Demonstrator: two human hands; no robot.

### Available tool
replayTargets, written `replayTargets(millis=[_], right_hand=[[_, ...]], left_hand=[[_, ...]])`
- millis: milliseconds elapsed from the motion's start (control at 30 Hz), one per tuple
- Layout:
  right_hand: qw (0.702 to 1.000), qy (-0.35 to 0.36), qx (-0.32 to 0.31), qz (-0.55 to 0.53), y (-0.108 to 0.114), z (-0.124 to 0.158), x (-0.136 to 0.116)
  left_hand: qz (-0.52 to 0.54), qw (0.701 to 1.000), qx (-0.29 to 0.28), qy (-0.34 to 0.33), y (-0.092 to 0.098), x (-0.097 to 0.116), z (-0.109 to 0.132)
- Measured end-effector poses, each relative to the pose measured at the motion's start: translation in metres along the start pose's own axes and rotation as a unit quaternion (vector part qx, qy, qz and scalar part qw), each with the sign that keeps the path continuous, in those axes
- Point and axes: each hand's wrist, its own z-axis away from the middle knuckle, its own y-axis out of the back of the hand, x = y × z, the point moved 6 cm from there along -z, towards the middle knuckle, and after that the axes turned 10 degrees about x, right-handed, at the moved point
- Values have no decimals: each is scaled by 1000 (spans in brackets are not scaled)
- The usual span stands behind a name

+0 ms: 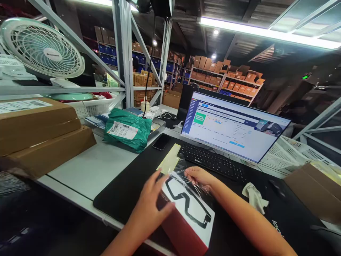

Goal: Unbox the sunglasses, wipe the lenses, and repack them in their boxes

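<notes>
A white-topped box with red sides and a black angular outline printed on it stands on the black desk mat. My left hand grips its left end, thumb on the top edge and fingers spread towards the far side. Thin clear plastic film bunches up at the box's far edge. Between the thumb and fingers of my right hand this film is pinched, just above the box. Beyond my hands lie pale yellow slips.
A keyboard sits below a lit monitor. A phone and a green plastic parcel lie to the left, near stacked brown cartons. At right are a crumpled cloth, a mouse and an open carton.
</notes>
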Motion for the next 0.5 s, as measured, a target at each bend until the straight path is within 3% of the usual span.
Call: replayTargets(millis=[67,200,333,400,500], right_hand=[[998,18,37,41,-3,4,3],[975,75,153,145,16,5,-4],[921,113,244,282,45,-2,-10],[889,118,261,357,49,-6,-5],[839,120,255,465,45,-8,11]], left_hand=[[-44,997,-68,-10,-14,13,6],[-44,998,-34,34,-19,6,17],[41,989,31,140,-20,-27,34],[90,975,23,200,-23,-41,41],[127,967,-17,220,-25,-45,43]])
